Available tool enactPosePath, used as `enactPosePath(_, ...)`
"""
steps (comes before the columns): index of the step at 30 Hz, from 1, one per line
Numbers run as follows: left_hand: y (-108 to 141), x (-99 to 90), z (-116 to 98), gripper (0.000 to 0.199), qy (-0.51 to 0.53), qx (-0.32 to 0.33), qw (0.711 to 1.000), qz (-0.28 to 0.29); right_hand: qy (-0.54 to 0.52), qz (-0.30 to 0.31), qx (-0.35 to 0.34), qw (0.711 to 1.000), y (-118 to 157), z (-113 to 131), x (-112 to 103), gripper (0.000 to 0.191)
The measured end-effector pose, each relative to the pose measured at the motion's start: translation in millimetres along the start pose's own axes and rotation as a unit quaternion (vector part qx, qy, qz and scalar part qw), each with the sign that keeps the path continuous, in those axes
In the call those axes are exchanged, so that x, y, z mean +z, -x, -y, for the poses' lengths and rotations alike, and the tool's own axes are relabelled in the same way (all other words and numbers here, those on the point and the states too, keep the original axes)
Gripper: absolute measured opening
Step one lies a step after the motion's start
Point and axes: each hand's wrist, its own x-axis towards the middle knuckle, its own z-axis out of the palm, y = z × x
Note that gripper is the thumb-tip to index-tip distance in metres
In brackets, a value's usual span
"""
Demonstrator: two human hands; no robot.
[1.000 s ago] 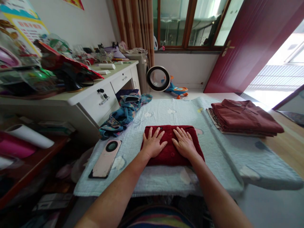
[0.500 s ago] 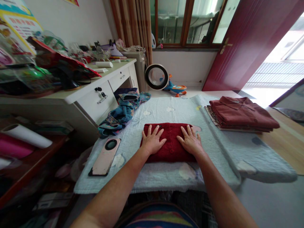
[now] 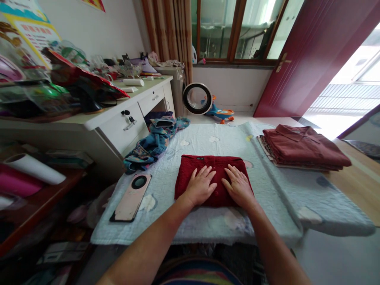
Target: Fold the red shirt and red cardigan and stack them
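A dark red garment, folded into a rectangle with buttons down its middle, lies on a pale blue cloth over the table. My left hand rests flat on its left half, fingers spread a little. On the right half lies my right hand, palm down with its fingers apart. Neither hand grips anything. A small dark label shows at the garment's top edge, left of the middle.
A pink phone lies to the left. Behind it is a crumpled blue patterned garment. Folded brownish-red clothes are stacked at the right. A white desk holding clutter stands along the left wall.
Both hands have slid nearer to me on the red garment; my left hand has also moved right, toward the buttons. The label at the top edge is now uncovered.
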Motion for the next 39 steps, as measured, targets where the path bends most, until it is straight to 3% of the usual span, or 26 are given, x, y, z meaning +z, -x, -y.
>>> enactPosePath(2, 1.6, -12.3, 11.7, 0.049, 0.024, -0.021, 0.999, -0.04, -0.05, -0.061, 0.016, 0.997, -2.8, -20.5, -3.2, 0.049)
enactPosePath(4, 2.6, -23.7, 29.5, 0.052, 0.049, -0.085, 0.987, -0.125, -0.079, -0.12, 0.06, 0.988, -5.5, -39.4, -7.2, 0.052)
enactPosePath(5, 2.7, -28.2, 40.3, 0.056, 0.073, -0.126, 0.975, -0.168, -0.091, -0.133, 0.095, 0.982, -6.8, -47.2, -9.2, 0.055)
enactPosePath(7, 1.9, -34.2, 62.4, 0.068, 0.173, -0.187, 0.947, -0.195, -0.135, -0.113, 0.178, 0.968, -9.6, -57.8, -13.2, 0.061)
enactPosePath(10, -1.0, -37.5, 86.6, 0.084, 0.359, -0.272, 0.884, -0.125, -0.274, -0.035, 0.274, 0.921, -15.4, -61.7, -18.8, 0.063)
enactPosePath(13, -5.6, -38.8, 93.7, 0.093, 0.487, -0.3, 0.815, -0.093, -0.425, 0.012, 0.314, 0.849, -21.7, -56.4, -24.8, 0.05)
enactPosePath(17, -11.9, -43.1, 90.5, 0.073, 0.594, -0.294, 0.746, -0.066, -0.556, 0.038, 0.346, 0.755, -25.4, -48.3, -33.8, 0.026)
enactPosePath(21, -12.7, -49.9, 86.6, 0.06, 0.653, -0.26, 0.711, -0.031, -0.615, 0.083, 0.337, 0.709, -22.3, -46.9, -43.3, 0.018)
enactPosePath(25, -12.2, -63.1, 78.8, 0.055, 0.651, -0.2, 0.729, -0.067, -0.629, 0.088, 0.282, 0.719, -20.6, -50.7, -56.3, 0.025)
enactPosePath(32, -38.0, -98.9, 65.5, 0.062, 0.572, -0.032, 0.801, -0.17, -0.649, 0.021, 0.132, 0.749, -46.6, -52.2, -86.6, 0.044)
enactPosePath(36, -55.4, -101.3, 74.5, 0.051, 0.383, 0.014, 0.882, -0.274, -0.63, -0.033, 0.074, 0.772, -66.3, -54.2, -88.2, 0.05)
enactPosePath(39, -50.3, -88.2, 83.0, 0.032, 0.217, 0.037, 0.917, -0.332, -0.611, -0.061, 0.075, 0.786, -66.7, -58.1, -75.1, 0.053)
